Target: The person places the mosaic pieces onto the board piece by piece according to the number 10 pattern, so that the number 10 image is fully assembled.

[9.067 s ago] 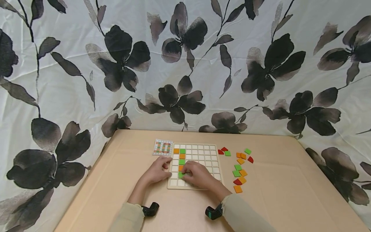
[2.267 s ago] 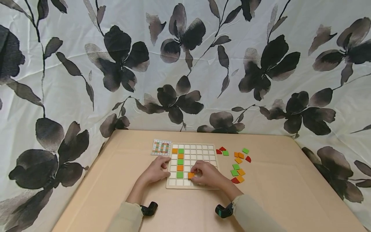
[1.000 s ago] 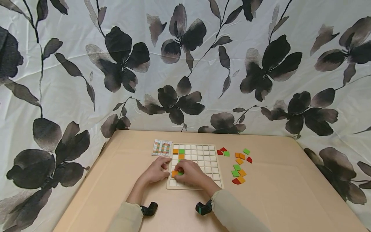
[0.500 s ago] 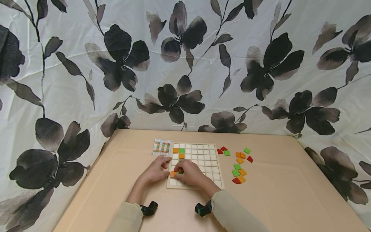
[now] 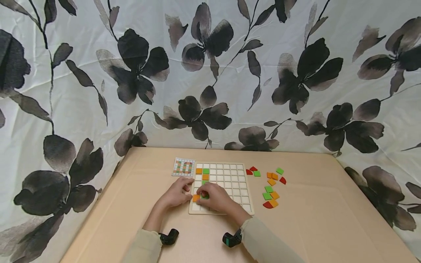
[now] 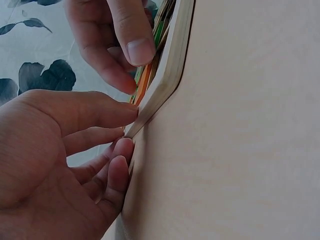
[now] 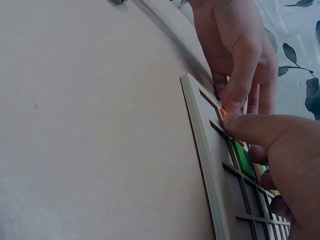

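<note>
A pale grid board (image 5: 219,214) lies on the table, several orange and green square tiles in its left two columns. My right hand (image 5: 215,197) is over its lower left, thumb and fingertips pinching an orange square tile (image 5: 196,198) at a left-column cell. Beside that tile, a green tile (image 7: 244,159) shows in the right wrist view. The fingers cover part of the second column. My left hand (image 5: 175,193) rests along the board's left edge, thumb and index finger apart and touching the rim; the left wrist view shows it at the board's side (image 6: 172,65).
A small pattern card (image 5: 183,167) with coloured squares lies at the board's upper left. Loose tiles are scattered right of the board: green squares (image 5: 267,196), orange pieces (image 5: 272,175) and red rounded pieces (image 5: 283,180). A floral cloth (image 5: 243,84) hangs behind the table (image 5: 329,212).
Since 9.1 s ago, the nearest loose orange tile has left the right side. My right hand carried it leftward across the board to the left column. The left hand has stayed put.
</note>
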`<state>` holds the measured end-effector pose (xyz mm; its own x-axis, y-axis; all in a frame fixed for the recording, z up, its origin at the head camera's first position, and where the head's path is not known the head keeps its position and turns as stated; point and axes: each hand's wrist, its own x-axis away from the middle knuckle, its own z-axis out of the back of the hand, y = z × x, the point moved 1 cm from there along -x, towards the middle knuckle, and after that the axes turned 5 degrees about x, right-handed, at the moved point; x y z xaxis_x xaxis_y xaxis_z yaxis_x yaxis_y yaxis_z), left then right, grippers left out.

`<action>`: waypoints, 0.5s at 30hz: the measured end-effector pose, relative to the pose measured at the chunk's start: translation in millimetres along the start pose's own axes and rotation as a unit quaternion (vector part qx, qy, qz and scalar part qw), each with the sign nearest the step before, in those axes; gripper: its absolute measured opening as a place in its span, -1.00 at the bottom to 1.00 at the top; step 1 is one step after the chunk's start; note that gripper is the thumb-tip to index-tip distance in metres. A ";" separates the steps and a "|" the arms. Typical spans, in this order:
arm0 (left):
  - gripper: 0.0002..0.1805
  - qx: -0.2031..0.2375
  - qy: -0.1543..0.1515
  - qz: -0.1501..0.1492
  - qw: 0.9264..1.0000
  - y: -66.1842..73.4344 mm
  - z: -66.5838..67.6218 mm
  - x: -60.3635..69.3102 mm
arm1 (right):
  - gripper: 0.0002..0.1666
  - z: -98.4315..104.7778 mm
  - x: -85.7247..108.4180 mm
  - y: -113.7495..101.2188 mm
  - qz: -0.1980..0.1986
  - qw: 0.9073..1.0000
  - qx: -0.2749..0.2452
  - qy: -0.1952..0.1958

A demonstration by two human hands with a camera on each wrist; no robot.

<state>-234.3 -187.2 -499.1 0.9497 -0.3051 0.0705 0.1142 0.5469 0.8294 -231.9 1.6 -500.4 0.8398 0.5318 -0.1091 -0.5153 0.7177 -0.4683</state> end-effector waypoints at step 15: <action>-0.34 0.009 0.002 0.015 1.000 1.2 -0.8 -0.3 | -0.68 13.5 14.6 10.9 0.002 0.999 -0.039 0.007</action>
<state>-234.2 -185.9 -498.6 0.9538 -0.2856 0.0938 0.0798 0.5414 0.8369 -227.6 23.2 -495.3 0.8406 0.5274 -0.1237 -0.5043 0.6785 -0.5342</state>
